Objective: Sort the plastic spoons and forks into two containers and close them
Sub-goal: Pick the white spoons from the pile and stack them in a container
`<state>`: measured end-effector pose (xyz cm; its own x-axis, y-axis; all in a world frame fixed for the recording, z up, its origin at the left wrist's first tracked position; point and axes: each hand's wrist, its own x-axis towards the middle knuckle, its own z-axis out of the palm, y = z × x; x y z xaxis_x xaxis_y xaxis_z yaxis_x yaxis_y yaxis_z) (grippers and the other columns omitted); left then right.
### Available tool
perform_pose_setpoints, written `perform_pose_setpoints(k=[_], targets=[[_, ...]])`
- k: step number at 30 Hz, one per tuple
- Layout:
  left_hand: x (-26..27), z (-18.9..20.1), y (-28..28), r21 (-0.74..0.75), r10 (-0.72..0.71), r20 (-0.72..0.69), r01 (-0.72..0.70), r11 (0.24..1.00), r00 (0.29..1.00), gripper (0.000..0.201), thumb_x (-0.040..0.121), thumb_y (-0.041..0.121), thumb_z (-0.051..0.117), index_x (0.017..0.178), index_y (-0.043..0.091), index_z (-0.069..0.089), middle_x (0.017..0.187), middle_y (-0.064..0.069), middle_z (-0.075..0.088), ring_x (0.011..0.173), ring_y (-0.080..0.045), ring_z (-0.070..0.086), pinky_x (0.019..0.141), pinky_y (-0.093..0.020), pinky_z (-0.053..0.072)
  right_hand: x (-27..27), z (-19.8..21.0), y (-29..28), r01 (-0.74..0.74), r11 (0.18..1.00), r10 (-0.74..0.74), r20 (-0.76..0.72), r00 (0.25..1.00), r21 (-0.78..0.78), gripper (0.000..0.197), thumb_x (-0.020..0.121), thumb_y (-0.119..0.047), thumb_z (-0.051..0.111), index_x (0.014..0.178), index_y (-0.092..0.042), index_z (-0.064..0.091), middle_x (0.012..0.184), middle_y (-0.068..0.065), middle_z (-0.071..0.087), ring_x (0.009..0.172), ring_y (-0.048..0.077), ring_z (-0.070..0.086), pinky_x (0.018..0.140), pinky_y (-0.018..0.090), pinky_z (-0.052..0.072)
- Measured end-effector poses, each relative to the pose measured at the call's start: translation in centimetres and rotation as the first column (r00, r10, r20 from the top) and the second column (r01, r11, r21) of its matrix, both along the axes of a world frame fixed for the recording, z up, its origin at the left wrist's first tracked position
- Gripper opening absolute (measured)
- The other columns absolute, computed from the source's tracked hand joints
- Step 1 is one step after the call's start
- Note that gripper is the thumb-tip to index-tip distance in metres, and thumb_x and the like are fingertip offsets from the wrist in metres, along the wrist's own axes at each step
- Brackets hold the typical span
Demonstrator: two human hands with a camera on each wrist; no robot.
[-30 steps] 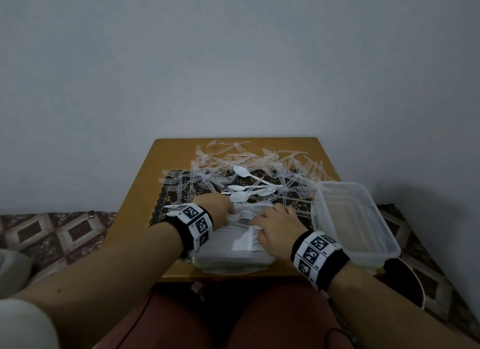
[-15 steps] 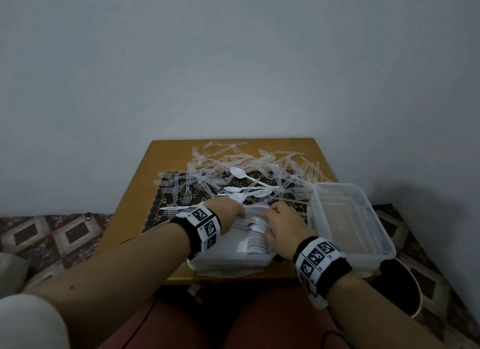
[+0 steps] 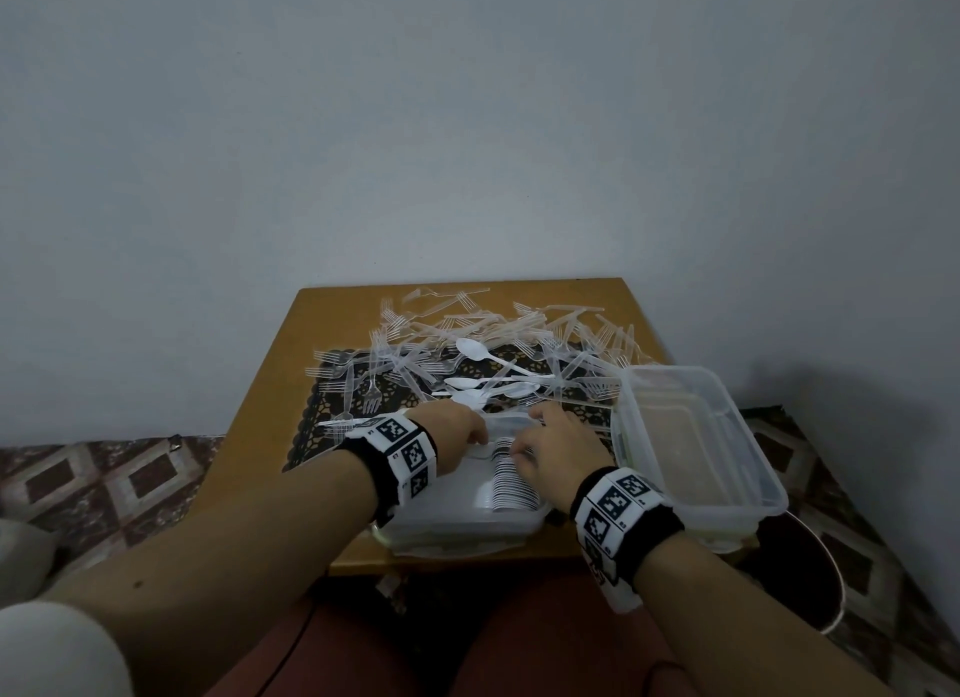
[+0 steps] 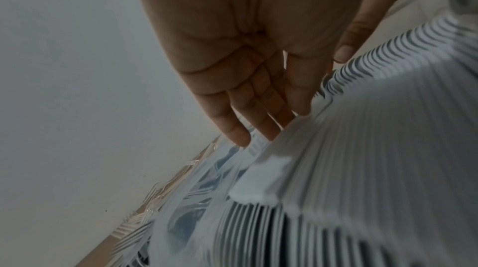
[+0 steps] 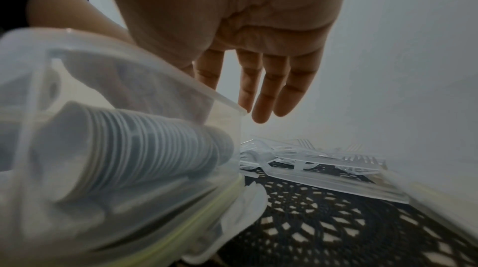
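A clear container (image 3: 467, 533) at the table's near edge holds a nested row of white spoons (image 3: 514, 481). My left hand (image 3: 457, 426) lies on the row's left side; its straight fingers (image 4: 258, 107) touch the spoon handles (image 4: 362, 148). My right hand (image 3: 556, 442) rests over the row's far right end, fingers (image 5: 269, 91) extended past the container's corner (image 5: 227, 103). Neither hand grips anything. Clear forks (image 3: 467, 327) and a few loose white spoons (image 3: 472, 351) lie heaped behind. A second clear container (image 3: 769, 504) stands empty at the right.
A dark lace mat (image 3: 332, 410) covers the wooden table (image 3: 322, 322) under the cutlery heap. A dark round pot (image 3: 795, 577) sits on the floor below the right container. My knees are under the table's front edge.
Both hands have slid toward the container's far end, uncovering more of the spoon row near me. The heap and the right container have not moved.
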<state>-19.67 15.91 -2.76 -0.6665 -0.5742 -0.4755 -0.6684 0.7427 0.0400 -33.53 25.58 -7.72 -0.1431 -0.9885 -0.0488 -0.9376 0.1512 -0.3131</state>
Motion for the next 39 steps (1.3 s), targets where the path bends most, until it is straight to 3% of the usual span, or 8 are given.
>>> perform_pose_setpoints(k=[6, 11, 22, 24, 26, 33, 36, 39], targets=[[0.9, -0.4, 0.1, 0.029, -0.008, -0.108, 0.011, 1.000, 0.994, 0.035, 0.101, 0.016, 0.044, 0.131, 0.025, 0.059, 0.131, 0.002, 0.060, 0.116, -0.018, 0.057, 0.103, -0.033, 0.044, -0.6, -0.2, 0.1, 0.027, 1.000, -0.025, 0.131, 0.991, -0.014, 0.019, 0.092, -0.032, 0.057, 0.106, -0.026, 0.070, 0.134, -0.001, 0.046, 0.124, 0.019, 0.044, 0.104, 0.037, 0.040], [1.6, -0.1, -1.0, 0.089, 0.039, -0.129, -0.028, 0.996, 0.991, 0.034, 0.102, 0.024, 0.041, 0.132, 0.024, 0.055, 0.129, -0.001, 0.060, 0.113, -0.018, 0.057, 0.100, -0.035, 0.046, -2.9, 1.9, -2.4, 0.078, 0.995, -0.089, 0.221, 0.971, 0.059, 0.018, 0.093, -0.034, 0.057, 0.107, -0.028, 0.066, 0.117, -0.005, 0.059, 0.107, 0.015, 0.058, 0.093, 0.037, 0.050], [3.0, 2.9, -9.4, 0.019, 0.144, -0.196, -0.143, 0.990, 0.970, 0.031, 0.100, 0.035, 0.047, 0.127, 0.024, 0.058, 0.121, 0.004, 0.064, 0.106, -0.014, 0.059, 0.094, -0.033, 0.050, -5.3, 5.0, -13.9, 0.037, 0.929, -0.010, -0.075, 0.997, 0.369, 0.029, 0.099, -0.024, 0.051, 0.122, -0.014, 0.066, 0.118, 0.006, 0.068, 0.104, 0.023, 0.065, 0.091, 0.035, 0.054], [3.1, 2.3, -10.9, 0.000, 0.152, -0.176, -0.154, 0.988, 0.973, 0.032, 0.100, 0.034, 0.047, 0.129, 0.021, 0.056, 0.125, 0.001, 0.062, 0.110, -0.017, 0.058, 0.097, -0.034, 0.048, -5.6, 3.7, -16.3, 0.009, 0.908, 0.042, -0.112, 0.993, 0.418, 0.027, 0.098, -0.025, 0.051, 0.115, -0.013, 0.068, 0.114, 0.009, 0.070, 0.102, 0.028, 0.067, 0.092, 0.040, 0.055], [2.9, 1.6, -12.0, -0.012, 0.156, -0.180, -0.160, 0.987, 0.971, 0.031, 0.099, 0.033, 0.048, 0.127, 0.021, 0.058, 0.124, 0.000, 0.062, 0.110, -0.017, 0.057, 0.095, -0.032, 0.048, -5.9, 2.5, -18.5, 0.014, 0.885, 0.077, -0.175, 0.981, 0.466, 0.013, 0.094, -0.024, 0.057, 0.087, -0.018, 0.067, 0.091, 0.008, 0.070, 0.081, 0.030, 0.066, 0.086, 0.046, 0.057], [0.3, -1.6, -14.5, -0.050, 0.074, -0.150, -0.082, 0.995, 0.986, 0.030, 0.097, 0.039, 0.050, 0.121, 0.026, 0.062, 0.120, -0.001, 0.059, 0.117, -0.022, 0.047, 0.098, -0.037, 0.043, -5.8, -1.4, -23.5, 0.006, 0.876, 0.143, -0.270, 0.952, 0.483, 0.040, 0.084, -0.022, 0.073, 0.056, -0.017, 0.044, 0.054, 0.005, 0.044, 0.055, 0.024, 0.046, 0.059, 0.041, 0.054], [-1.1, -2.6, -15.1, -0.067, 0.037, -0.106, -0.044, 0.997, 0.994, 0.032, 0.097, 0.046, 0.049, 0.121, 0.030, 0.062, 0.125, -0.001, 0.056, 0.124, -0.023, 0.042, 0.105, -0.039, 0.035, -5.5, -1.5, -23.7, 0.002, 0.881, 0.122, -0.230, 0.966, 0.473, 0.034, 0.088, -0.021, 0.068, 0.059, -0.015, 0.051, 0.055, 0.003, 0.050, 0.048, 0.021, 0.046, 0.049, 0.024, 0.041], [-2.5, -3.3, -15.5, -0.108, 0.057, -0.031, -0.060, 0.992, 0.998, 0.039, 0.094, 0.054, 0.047, 0.119, 0.029, 0.064, 0.128, -0.002, 0.054, 0.126, -0.026, 0.040, 0.104, -0.042, 0.035, -5.6, -0.8, -23.2, 0.033, 0.883, 0.046, -0.156, 0.987, 0.467, 0.022, 0.093, -0.019, 0.061, 0.073, -0.009, 0.063, 0.068, 0.007, 0.061, 0.058, 0.023, 0.058, 0.052, 0.025, 0.044]])
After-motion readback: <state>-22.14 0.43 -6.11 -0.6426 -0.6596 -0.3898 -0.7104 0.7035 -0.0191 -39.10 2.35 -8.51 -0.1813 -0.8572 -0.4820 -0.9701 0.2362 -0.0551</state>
